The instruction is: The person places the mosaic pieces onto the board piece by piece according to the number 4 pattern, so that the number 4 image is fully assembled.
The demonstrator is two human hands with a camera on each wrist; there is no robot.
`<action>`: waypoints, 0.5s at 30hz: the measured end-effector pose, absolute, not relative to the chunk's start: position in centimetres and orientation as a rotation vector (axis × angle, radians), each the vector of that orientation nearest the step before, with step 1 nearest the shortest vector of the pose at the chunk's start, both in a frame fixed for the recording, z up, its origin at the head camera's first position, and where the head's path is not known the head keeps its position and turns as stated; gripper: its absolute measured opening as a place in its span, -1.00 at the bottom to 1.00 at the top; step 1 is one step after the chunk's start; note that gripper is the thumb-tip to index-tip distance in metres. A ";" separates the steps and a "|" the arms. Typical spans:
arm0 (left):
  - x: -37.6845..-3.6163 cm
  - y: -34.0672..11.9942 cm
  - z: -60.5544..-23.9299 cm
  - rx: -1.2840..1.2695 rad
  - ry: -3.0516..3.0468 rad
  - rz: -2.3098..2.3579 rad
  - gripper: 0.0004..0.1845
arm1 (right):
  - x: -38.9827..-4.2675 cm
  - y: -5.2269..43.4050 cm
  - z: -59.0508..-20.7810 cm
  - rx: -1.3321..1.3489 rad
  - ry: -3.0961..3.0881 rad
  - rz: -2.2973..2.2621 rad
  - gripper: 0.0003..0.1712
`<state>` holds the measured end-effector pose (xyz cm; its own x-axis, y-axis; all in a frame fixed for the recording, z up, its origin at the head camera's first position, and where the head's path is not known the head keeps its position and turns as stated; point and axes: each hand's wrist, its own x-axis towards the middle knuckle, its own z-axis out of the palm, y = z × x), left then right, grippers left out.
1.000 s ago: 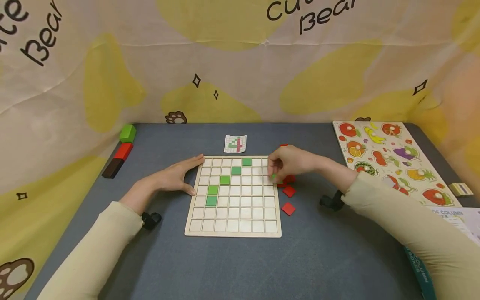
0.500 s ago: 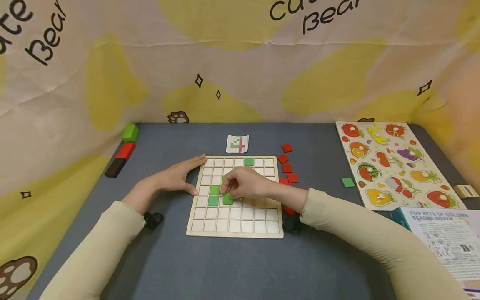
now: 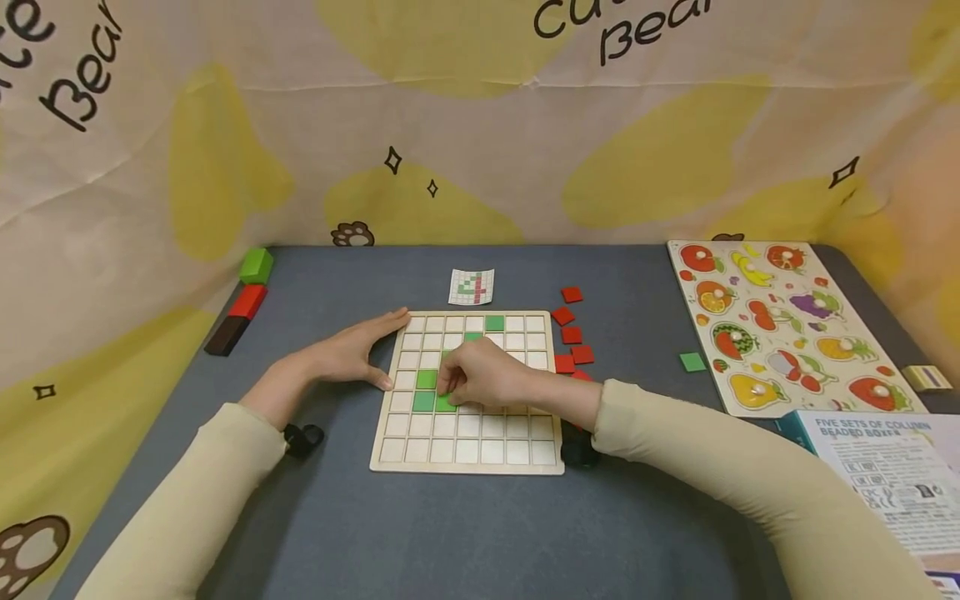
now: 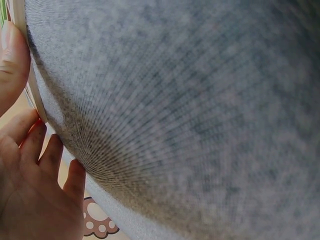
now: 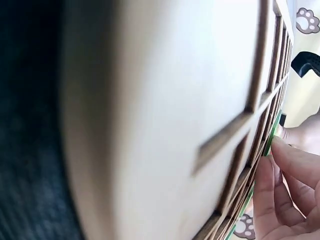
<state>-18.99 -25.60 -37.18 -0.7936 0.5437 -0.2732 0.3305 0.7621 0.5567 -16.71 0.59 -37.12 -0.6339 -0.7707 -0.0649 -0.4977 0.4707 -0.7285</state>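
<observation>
A wooden grid board (image 3: 465,451) lies on the grey table, with several green tiles (image 3: 426,379) running diagonally across it. My right hand (image 3: 444,391) reaches over the board and pinches a green tile (image 3: 447,405), which sits in the cell right of the lowest green one. The right wrist view shows its fingertips (image 5: 287,165) on that green tile (image 5: 271,137), at the board (image 5: 175,100). Fingers straight, my left hand (image 3: 365,354) rests against the board's left edge. The left wrist view shows this hand (image 4: 30,190) beside the board's rim (image 4: 31,85).
Several red tiles (image 3: 570,337) lie right of the board, and one loose green tile (image 3: 692,362) farther right. A pattern card (image 3: 472,287) sits behind the board. A fruit puzzle (image 3: 787,325) and a booklet (image 3: 885,475) are at right; green, red and dark blocks (image 3: 247,301) at left.
My right hand carried a green tile from beside the red tiles across to the board and lowered it next to the lowest green tile. The left hand stayed put.
</observation>
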 end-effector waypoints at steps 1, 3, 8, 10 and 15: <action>-19.0 -25.6 -37.2 0.661 2.536 0.686 0.17 | -16.7 0.6 -37.1 -1.076 2.340 -0.955 -0.86; -19.0 -25.7 -37.4 0.652 2.539 0.680 0.17 | -16.6 0.7 -37.0 -1.104 2.345 -0.929 -0.86; -19.0 -25.6 -37.5 0.635 2.542 0.669 0.18 | -17.1 2.1 -36.3 -1.142 2.374 -0.885 -0.84; -19.0 -25.6 -37.5 0.633 2.545 0.665 0.18 | -17.6 3.3 -35.9 -1.133 2.390 -0.880 -0.83; -19.1 -25.6 -37.4 0.633 2.549 0.652 0.18 | -19.2 8.0 -34.7 -1.059 2.456 -0.872 -0.83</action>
<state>-19.08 -25.63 -37.40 -0.8020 0.5221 -0.2901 0.3188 0.7849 0.5313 -19.19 8.03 -34.68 -0.6708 -0.7396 -0.0546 -0.5395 0.5372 -0.6483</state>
